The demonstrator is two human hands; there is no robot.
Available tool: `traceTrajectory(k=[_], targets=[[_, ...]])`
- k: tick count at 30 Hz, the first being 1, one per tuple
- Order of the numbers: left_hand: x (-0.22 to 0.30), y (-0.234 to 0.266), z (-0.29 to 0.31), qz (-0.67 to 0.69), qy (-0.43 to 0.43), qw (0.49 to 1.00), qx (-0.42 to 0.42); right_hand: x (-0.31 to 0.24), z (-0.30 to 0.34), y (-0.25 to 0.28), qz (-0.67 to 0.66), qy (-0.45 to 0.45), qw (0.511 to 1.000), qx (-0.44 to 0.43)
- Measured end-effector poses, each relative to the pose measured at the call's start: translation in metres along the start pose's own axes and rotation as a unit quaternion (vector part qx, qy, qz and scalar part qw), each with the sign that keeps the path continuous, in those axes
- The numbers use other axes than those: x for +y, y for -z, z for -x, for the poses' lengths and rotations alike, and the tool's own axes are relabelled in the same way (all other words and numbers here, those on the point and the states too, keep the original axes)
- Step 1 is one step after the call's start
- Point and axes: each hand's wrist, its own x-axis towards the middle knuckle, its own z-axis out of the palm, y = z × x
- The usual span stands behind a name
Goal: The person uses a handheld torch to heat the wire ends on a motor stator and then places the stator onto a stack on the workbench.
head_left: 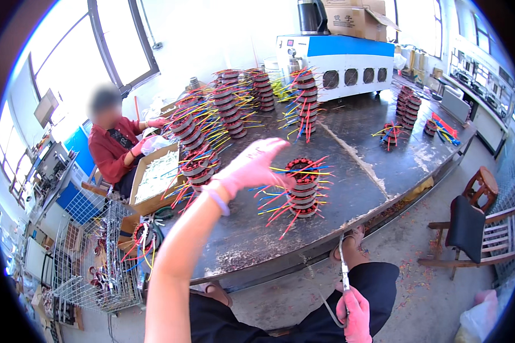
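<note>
A short stack of motor stators, dark rings with red, yellow and blue wire leads sticking out, stands on the dark table in front of me. My left hand, in a pink glove, reaches in from the left. Its fingers stretch over the stack with the thumb apart, close to the stack's left side; whether it touches is unclear. Low at the right, my right hand, also gloved in pink, is closed around a slim metal tool pointing up past the table edge. A thin hose or cord hangs near it.
Taller stator stacks stand at the back left, others at the far right. A blue-white machine sits behind. At left, a co-worker sits by a cardboard box and wire basket. A wooden chair stands right.
</note>
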Motion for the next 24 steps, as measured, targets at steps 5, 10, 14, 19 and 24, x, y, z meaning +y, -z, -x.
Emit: traceTrajectory(k=[5, 10, 14, 19, 24], targets=[[0.005, -0.045, -0.026, 0.028, 0.021, 0.998, -0.05, 0.0, 0.004, 0.004, -0.028, -0.03, 0.999, -0.011], [0.019, -0.038, -0.009, 0.05, 0.004, 0.998, 0.032, -0.008, 0.01, 0.01, 0.022, -0.005, 1.0, 0.017], [0.033, -0.008, 0.048, 0.033, -0.009, 0.996, 0.086, -0.012, 0.013, 0.002, 0.048, -0.035, 0.998, 0.008], [0.006, -0.011, 0.171, 0.022, 0.066, 0.996, 0.051, -0.003, 0.015, -0.026, 0.021, -0.078, 0.994, -0.076], [-0.022, -0.051, 0.253, 0.048, 0.142, 0.989, 0.003, 0.02, 0.013, -0.055, 0.055, -0.149, 0.977, -0.143]])
